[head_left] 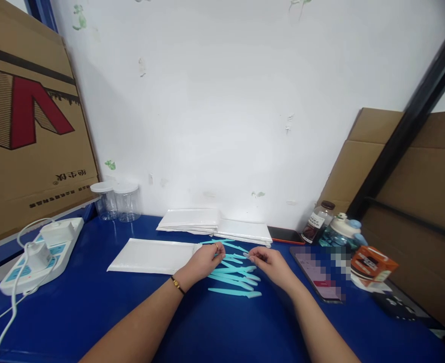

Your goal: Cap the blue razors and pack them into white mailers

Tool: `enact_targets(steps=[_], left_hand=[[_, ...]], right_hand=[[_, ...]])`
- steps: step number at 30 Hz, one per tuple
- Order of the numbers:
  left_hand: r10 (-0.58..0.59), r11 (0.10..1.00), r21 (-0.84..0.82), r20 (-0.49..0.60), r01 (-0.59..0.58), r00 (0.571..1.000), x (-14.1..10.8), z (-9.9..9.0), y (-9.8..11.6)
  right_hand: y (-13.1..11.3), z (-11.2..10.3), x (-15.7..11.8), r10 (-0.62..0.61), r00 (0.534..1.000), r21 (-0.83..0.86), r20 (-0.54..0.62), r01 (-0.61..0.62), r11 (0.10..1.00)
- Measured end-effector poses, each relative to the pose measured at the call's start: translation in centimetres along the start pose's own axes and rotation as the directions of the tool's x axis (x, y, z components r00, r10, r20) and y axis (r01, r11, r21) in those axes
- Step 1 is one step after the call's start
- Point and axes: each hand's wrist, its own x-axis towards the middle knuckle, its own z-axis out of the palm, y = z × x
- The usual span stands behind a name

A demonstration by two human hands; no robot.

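Several turquoise eyebrow razors (234, 292) lie in a loose row on the blue table, mostly side by side, some crossing. Over their left ends is my left hand (206, 261), its fingers curled and thumb pressed in; what it grips is hidden. From the right, my right hand (270, 264) pinches the pale end of a razor (246, 255) between thumb and fingers. A white padded envelope (150, 255) lies flat beside my left hand, which partly covers its right end.
Two stacks of white padded envelopes (188, 219) lie by the wall. Clear jars (127, 204) and a power strip (43, 254) stand left. On the right are a dark phone (286, 235), a lit phone (315, 275), a brown bottle (318, 222), a jug (341, 232) and an orange box (372, 264).
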Motion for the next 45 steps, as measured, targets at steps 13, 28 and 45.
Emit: enact_targets(steps=[13,28,45], left_hand=[[0.019,1.000,-0.007,0.093,-0.018,0.995,-0.4,0.1,0.9],[-0.124,0.952,0.280,-0.016,0.124,0.992,1.0,0.8,-2.0],[-0.044,0.972,0.233,0.069,0.027,0.997,-0.3,-2.0,-0.6]], right_hand=[[-1.2,1.1,-0.1,0.033,0.984,0.072,0.174,-0.046,0.996],[7.2,-2.8,0.8,0.129,0.980,-0.490,-0.153,-0.189,0.851],[2.5,-0.3,0.4,0.003,1.000,0.010,-0.027,-0.003,1.000]])
